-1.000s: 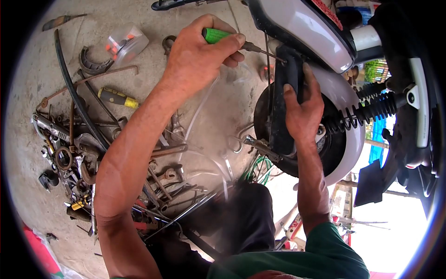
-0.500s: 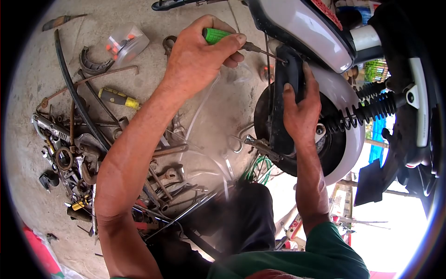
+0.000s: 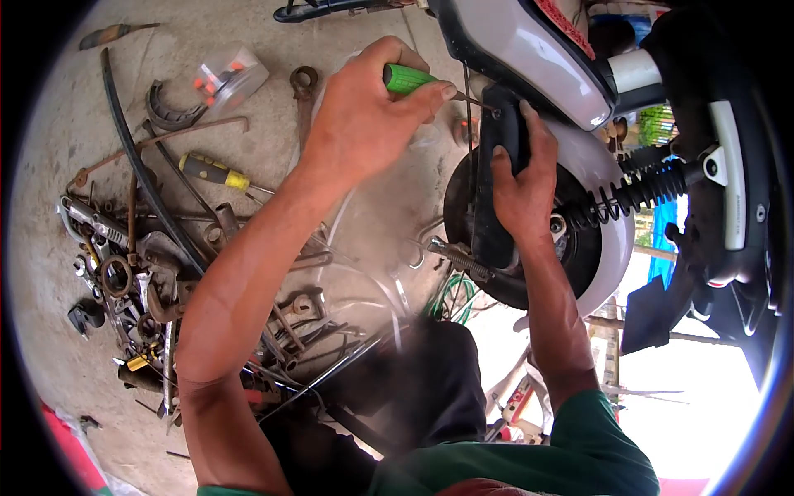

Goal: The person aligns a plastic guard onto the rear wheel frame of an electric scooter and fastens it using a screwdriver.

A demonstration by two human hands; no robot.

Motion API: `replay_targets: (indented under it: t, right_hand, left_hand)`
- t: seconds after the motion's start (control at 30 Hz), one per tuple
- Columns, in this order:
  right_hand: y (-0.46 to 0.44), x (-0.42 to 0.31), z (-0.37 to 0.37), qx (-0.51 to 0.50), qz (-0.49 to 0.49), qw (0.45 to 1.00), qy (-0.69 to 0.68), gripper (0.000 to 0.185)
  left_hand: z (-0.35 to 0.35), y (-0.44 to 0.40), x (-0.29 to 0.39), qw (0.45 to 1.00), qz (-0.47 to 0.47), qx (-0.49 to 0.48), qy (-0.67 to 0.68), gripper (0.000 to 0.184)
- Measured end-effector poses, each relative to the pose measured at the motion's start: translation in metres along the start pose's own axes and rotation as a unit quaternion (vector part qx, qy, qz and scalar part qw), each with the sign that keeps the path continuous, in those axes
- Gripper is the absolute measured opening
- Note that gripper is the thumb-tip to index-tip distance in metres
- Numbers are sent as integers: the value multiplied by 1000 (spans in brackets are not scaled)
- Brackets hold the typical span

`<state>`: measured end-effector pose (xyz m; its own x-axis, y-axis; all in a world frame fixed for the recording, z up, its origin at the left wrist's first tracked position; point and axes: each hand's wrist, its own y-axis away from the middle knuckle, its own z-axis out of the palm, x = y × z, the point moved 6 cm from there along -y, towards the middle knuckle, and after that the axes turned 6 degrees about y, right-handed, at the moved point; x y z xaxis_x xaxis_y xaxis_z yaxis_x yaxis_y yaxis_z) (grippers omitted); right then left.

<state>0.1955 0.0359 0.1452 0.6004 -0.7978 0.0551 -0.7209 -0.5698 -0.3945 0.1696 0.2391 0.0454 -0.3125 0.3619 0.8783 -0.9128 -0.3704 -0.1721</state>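
Observation:
My left hand [image 3: 372, 112] is closed around the green handle of a screwdriver [image 3: 405, 79]. The screwdriver's thin shaft points right, its tip at a screw hole near the upper end of a long black cover [image 3: 496, 198]. My right hand [image 3: 529, 186] grips that cover, thumb on its face and fingers along its far edge. Behind the cover is the black wheel [image 3: 459, 194] of a motorbike, under a pale grey mudguard [image 3: 619, 223]. A spring-wound rod [image 3: 456, 258] sticks out near the cover's lower end.
Wrenches and other tools [image 3: 149, 281] lie heaped on the concrete at left, near a yellow-and-black screwdriver [image 3: 213, 171]. Farther off are a brake shoe [image 3: 169, 112] and a clear plastic tub [image 3: 236, 78]. A coil-spring shock absorber [image 3: 637, 194] stands right of the wheel.
My left hand has come nearer the black cover with the screwdriver, and less shaft shows. My right hand keeps its grip; the whole view has shifted slightly.

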Motion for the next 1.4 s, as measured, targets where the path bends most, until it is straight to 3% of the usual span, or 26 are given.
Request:
replay_targets:
  t: [0.1, 0.53, 1.4]
  right_hand:
    - [-18, -10, 1, -38, -7, 998, 50, 56]
    - [-19, -8, 6, -16, -3, 999, 46, 31]
    - [-17, -2, 1, 32, 15, 999, -15, 35]
  left_hand:
    - [1, 2, 6, 999, 18, -12, -29, 29]
    - [-1, 10, -4, 999, 2, -35, 4, 22]
    - [-1, 10, -10, 999, 20, 8, 35, 28]
